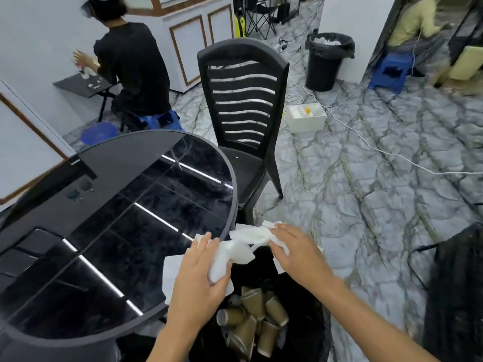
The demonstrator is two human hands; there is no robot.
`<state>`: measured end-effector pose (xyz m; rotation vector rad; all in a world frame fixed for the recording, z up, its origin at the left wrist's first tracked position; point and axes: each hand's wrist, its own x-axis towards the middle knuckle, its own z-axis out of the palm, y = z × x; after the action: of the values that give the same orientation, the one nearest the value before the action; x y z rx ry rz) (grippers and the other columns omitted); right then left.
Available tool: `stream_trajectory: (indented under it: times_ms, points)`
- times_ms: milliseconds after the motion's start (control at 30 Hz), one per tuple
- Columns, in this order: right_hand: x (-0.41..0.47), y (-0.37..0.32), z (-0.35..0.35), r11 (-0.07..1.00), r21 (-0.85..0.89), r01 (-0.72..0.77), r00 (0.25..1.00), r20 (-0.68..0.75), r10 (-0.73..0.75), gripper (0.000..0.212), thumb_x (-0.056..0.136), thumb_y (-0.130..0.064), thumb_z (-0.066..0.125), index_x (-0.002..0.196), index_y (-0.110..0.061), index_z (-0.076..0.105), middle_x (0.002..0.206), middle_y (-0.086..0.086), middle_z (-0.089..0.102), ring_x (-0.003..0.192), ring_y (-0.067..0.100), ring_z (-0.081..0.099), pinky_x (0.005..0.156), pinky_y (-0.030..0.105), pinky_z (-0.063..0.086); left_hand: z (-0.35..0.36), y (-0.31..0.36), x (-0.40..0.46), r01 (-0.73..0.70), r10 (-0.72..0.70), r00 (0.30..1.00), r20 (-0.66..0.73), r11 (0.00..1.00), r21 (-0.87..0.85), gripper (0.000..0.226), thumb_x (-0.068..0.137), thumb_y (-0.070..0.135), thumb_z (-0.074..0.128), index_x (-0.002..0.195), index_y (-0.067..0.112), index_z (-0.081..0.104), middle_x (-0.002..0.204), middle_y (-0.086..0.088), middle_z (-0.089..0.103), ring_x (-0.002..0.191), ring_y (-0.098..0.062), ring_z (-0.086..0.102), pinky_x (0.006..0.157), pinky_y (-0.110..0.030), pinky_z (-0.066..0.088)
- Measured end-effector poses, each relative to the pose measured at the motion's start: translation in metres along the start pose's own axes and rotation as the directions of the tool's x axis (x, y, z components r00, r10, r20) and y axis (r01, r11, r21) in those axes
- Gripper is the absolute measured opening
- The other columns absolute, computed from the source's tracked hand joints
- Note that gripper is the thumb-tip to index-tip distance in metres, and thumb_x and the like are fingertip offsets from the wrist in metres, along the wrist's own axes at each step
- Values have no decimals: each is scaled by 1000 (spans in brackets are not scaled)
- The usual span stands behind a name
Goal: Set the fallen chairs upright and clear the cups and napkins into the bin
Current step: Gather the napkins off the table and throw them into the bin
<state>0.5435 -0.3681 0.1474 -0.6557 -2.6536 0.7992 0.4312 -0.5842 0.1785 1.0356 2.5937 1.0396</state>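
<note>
My left hand (201,280) and my right hand (300,254) both grip a bunch of white napkins (244,244) just off the edge of the round black glass table (109,226). Directly below them stands a bin lined with a black bag (303,333), holding several brown paper cups (253,322). One more white napkin (171,270) lies on the table edge under my left wrist. A black slat-back chair (243,105) stands upright behind the table.
A second black bin (326,61) with white waste stands far back right. A person in black sits on a blue stool (159,118) at the left. White cables (366,137) and a white box (305,117) lie on the marble floor. A dark object (454,288) rises at the right edge.
</note>
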Motion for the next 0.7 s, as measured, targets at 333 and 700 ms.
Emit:
stream_trajectory:
  times_ms: [333, 700]
  points:
    - [-60, 30, 16, 997, -29, -70, 998, -9, 70, 49, 90, -46, 43, 119, -16, 70, 121, 3, 69, 116, 13, 53, 101, 29, 41, 46, 7, -24, -164, 155, 983, 97, 982, 92, 61, 81, 30, 64, 140, 21, 52, 153, 8, 38, 148, -14, 25, 122, -23, 13]
    - [-93, 46, 60, 984, -59, -168, 979, 110, 174, 60, 87, -50, 48, 128, -10, 63, 129, 6, 64, 124, 23, 56, 109, 37, 40, 89, -44, -33, 45, -59, 973, 225, 997, 69, 66, 88, 34, 71, 147, 19, 44, 159, 4, 33, 151, -21, 21, 118, -37, 31]
